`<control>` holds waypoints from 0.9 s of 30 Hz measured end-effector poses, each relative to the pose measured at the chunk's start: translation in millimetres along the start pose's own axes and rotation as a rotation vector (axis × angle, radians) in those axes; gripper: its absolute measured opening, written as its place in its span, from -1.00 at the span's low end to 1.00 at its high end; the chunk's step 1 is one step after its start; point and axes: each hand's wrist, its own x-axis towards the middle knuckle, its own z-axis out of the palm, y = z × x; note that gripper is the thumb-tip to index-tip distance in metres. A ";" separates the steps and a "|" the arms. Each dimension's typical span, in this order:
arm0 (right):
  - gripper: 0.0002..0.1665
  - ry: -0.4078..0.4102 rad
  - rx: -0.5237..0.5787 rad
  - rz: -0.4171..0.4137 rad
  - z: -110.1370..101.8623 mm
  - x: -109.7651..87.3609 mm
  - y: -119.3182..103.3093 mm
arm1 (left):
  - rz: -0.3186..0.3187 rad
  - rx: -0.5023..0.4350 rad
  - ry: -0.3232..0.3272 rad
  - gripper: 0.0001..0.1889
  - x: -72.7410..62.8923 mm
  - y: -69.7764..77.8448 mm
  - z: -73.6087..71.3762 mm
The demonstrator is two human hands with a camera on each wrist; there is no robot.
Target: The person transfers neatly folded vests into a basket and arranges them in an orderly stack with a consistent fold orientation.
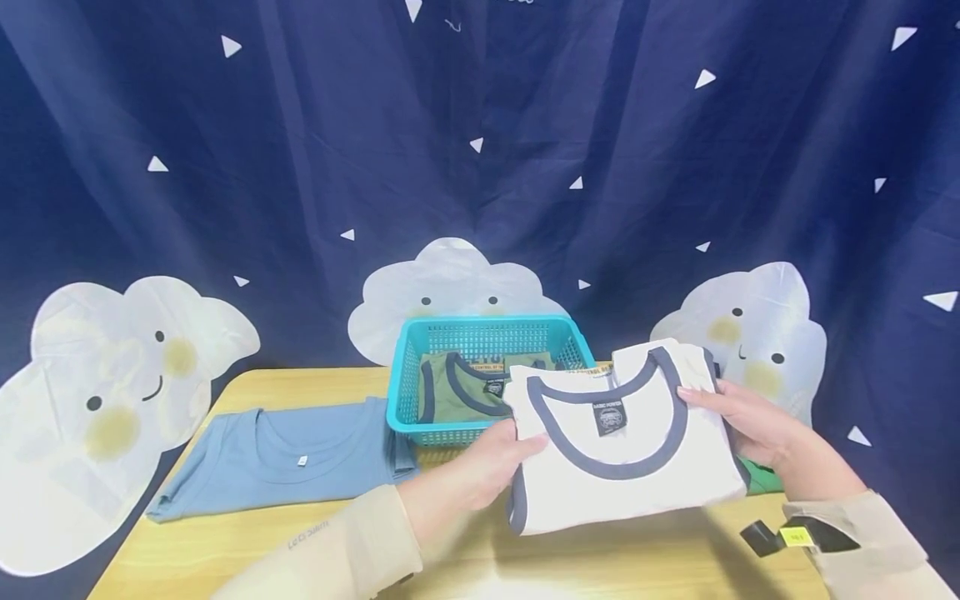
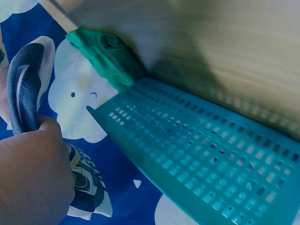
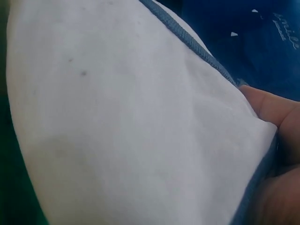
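Observation:
Both hands hold a folded white shirt (image 1: 630,492) with navy neck trim and a black label, raised above the table in front of the basket. My left hand (image 1: 491,467) grips its left side, thumb on the front. At the opposite side, my right hand (image 1: 757,425) pinches the fabric, with its thumb near the neckline. In the left wrist view, the left hand (image 2: 35,173) is curled round the shirt's edge. White fabric (image 3: 117,112) fills most of the right wrist view, and fingers (image 3: 272,108) hold its edge there.
A teal plastic basket (image 1: 402,375) at the back of the wooden table (image 1: 300,550) contains a folded olive-green shirt (image 1: 450,400). Left of it lies a folded blue shirt (image 1: 300,458). A bright green garment (image 1: 761,477) shows partly behind the right hand. A navy curtain (image 1: 480,167) hangs behind.

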 end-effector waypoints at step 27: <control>-0.80 0.095 -0.021 0.019 30.5 64.9 -20.5 | -0.017 0.157 0.149 -0.58 4.6 23.5 -65.4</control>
